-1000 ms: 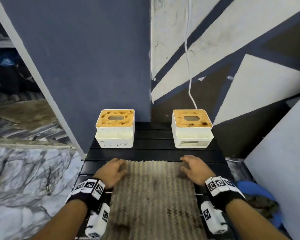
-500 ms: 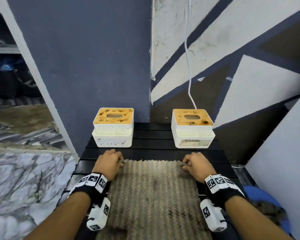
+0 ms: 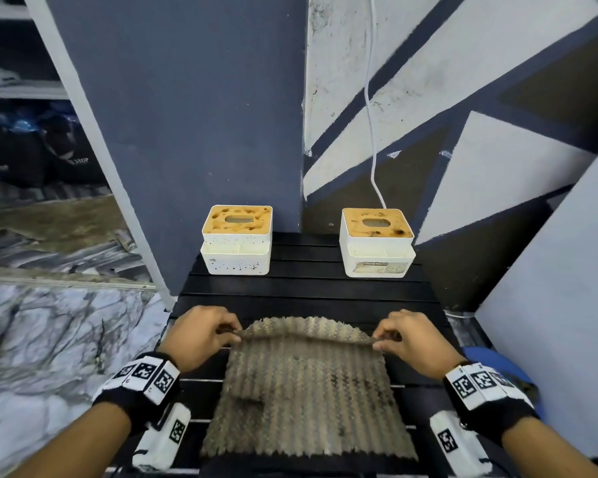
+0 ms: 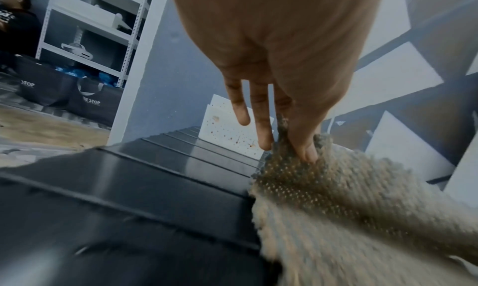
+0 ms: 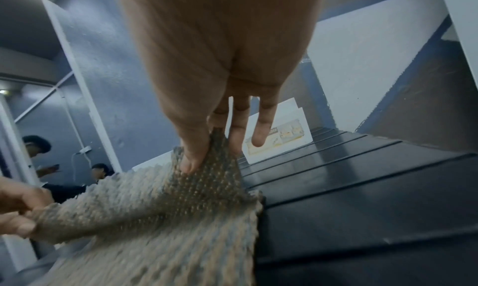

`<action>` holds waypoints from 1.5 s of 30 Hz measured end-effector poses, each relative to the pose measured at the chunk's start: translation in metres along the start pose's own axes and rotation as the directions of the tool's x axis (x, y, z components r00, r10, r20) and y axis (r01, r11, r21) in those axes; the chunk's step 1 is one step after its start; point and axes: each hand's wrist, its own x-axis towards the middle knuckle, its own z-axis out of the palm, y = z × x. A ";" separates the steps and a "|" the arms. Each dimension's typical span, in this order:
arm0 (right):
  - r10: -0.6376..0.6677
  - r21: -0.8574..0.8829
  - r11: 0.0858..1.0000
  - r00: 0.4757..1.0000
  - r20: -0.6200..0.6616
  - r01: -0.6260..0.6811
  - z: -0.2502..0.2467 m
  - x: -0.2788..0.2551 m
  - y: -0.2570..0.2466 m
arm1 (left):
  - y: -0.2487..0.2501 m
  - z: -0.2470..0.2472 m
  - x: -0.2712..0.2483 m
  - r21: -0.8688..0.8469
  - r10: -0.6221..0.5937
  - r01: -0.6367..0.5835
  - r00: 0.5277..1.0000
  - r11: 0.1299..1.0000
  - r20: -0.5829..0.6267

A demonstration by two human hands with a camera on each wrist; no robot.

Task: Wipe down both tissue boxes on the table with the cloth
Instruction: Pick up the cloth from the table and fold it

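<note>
Already your cloth (image 3: 308,384) lay on the near half of the bench (image 3: 308,288), its far edge lifted: your left hand (image 3: 201,334) pinched the far-left corner, your right hand (image 3: 408,339) the far-right, spare fingers loose. It looked soft, light and floppy, so corners suited it. Beyond stood the left tissue box (image 3: 237,244) and right tissue box (image 3: 377,244), stained, probably light enough to slide.

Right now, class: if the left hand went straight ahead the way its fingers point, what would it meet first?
Most likely the left tissue box. The left hand, pinching the cloth corner, points across bare table slats toward that box's speckled front. Depth is uncertain.
</note>
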 end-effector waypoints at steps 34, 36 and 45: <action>-0.121 -0.017 0.992 0.975 0.188 0.126 0.096 -0.029 -0.194 | -0.004 0.018 -0.057 0.027 -0.029 0.026 0.991 0.999 0.133; -0.136 -0.029 0.989 0.974 0.183 0.143 0.111 -0.019 -0.209 | -0.004 0.022 -0.048 0.039 -0.014 0.007 0.987 0.999 0.161; -0.163 -0.030 0.985 0.975 0.152 0.169 0.147 -0.004 -0.221 | -0.021 0.040 -0.033 0.078 0.043 -0.057 0.983 0.995 0.178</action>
